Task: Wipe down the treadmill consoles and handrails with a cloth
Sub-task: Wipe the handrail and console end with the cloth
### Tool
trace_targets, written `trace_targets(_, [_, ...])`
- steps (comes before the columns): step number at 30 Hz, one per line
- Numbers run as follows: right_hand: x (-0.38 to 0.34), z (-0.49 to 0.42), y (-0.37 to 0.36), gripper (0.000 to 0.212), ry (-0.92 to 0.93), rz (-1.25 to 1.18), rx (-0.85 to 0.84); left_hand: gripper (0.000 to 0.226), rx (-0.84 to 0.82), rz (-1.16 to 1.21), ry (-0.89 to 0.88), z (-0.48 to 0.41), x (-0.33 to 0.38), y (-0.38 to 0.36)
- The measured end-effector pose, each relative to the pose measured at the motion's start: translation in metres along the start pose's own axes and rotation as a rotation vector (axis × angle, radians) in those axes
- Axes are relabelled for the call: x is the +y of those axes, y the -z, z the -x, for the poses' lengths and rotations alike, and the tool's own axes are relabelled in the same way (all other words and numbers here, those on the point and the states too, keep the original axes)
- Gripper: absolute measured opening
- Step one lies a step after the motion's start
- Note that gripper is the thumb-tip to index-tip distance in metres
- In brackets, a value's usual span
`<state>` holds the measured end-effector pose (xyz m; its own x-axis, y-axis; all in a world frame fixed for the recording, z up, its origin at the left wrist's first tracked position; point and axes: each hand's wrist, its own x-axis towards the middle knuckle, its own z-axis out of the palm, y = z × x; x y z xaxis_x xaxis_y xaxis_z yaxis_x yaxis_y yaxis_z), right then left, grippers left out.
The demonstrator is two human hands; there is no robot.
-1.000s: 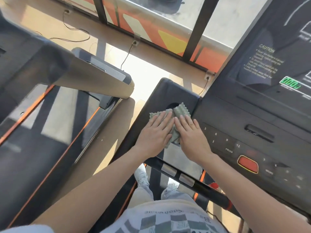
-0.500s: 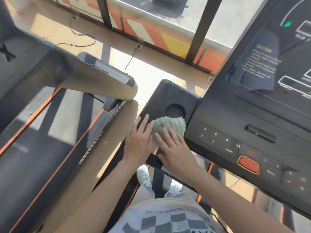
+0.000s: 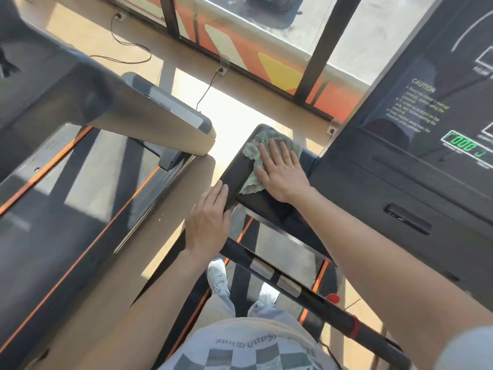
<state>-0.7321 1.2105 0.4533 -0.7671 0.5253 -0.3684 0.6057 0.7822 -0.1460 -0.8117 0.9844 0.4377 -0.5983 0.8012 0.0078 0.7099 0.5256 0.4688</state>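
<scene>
Cloth [image 3: 252,150]: grey-green, rumpled, on the console's left tray.
Console [image 3: 394,188]: black, green digits lit.
Handrail [image 3: 322,304]: black crossbar, silver pads.

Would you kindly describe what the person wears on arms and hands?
Both forearms are bare, with no gloves or watch on the left hand or right hand. A thin ring seems to sit on one right finger. A pale sleeve shows at the right upper arm.
</scene>
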Motion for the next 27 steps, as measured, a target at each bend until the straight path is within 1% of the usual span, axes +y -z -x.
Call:
trace_targets(3, [0.029,-0.006,0.016,0.066,-0.076,0.096,-0.041,0.059,-0.001,-0.022,0.001,0.000,-0.001,0.002])
trace_targets(5, [0.039,0.001,0.017,0.065,-0.067,0.143,-0.038,0.059,-0.003,-0.025,-0.002,-0.001,-0.001,0.003])
trace_targets(7, [0.039,0.017,0.010,0.062,-0.014,0.172,0.026,0.059,0.005,-0.024,0.006,-0.001,-0.002,0.001])
trace_targets(10, [0.033,0.053,-0.005,0.053,0.083,0.117,0.167,0.058,0.018,-0.028,0.015,-0.002,-0.001,0.001])
trace_targets(13, [0.023,0.081,-0.022,0.048,0.150,0.112,0.252,0.058,0.022,-0.031,0.023,-0.002,0.001,0.000])
trace_targets(15, [0.013,0.084,-0.026,0.043,0.152,0.083,0.239,0.059,0.026,-0.034,0.028,-0.003,0.002,-0.001])
trace_targets(17, [-0.005,0.079,-0.018,0.033,0.101,-0.012,0.151,0.060,0.034,-0.042,0.030,-0.002,0.003,-0.002])
trace_targets(18, [-0.015,0.075,-0.014,0.032,0.062,-0.085,0.112,0.061,0.035,-0.047,0.028,-0.002,0.003,-0.002])
trace_targets(19, [-0.024,0.071,-0.012,0.037,0.022,-0.174,0.068,0.062,0.036,-0.051,0.024,-0.002,0.003,-0.002])
trace_targets(22, [-0.046,0.059,-0.009,0.070,-0.058,-0.449,-0.031,0.063,0.041,-0.068,0.015,-0.002,0.004,-0.003])
trace_targets(23, [-0.050,0.054,-0.009,0.078,-0.086,-0.528,-0.053,0.063,0.043,-0.073,0.011,-0.002,0.004,-0.004])
trace_targets(25, [-0.054,0.041,-0.004,0.087,-0.191,-0.685,-0.095,0.063,0.042,-0.078,0.005,-0.002,0.003,-0.005])
trace_targets(27, [-0.056,0.034,-0.002,0.089,-0.262,-0.764,-0.104,0.063,0.039,-0.084,0.000,-0.002,0.001,-0.004])
